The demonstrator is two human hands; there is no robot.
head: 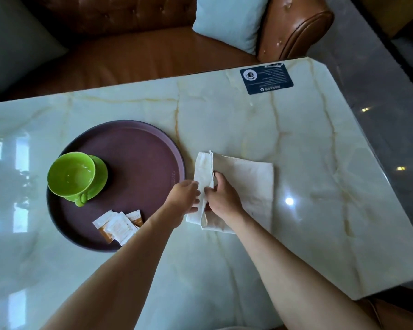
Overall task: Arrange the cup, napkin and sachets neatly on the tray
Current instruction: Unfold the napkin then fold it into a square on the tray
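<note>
A round dark purple tray (138, 148) lies on the marble table. On its left part stands a green cup (70, 175) on a green saucer (100, 173). Several white and orange sachets (118, 225) lie in a loose pile at the tray's near edge. A cream cloth napkin (246, 184) lies on the table just right of the tray, with its left strip folded up. My left hand (184, 196) pinches that folded strip from the left. My right hand (221, 196) grips the same fold from the right and rests on the napkin.
A dark blue card (266, 78) lies at the table's far right corner. Beyond the far edge is a brown leather sofa (134, 51) with a pale blue cushion (229, 20). The table's right edge (377, 148) is cut at an angle, with grey floor beyond.
</note>
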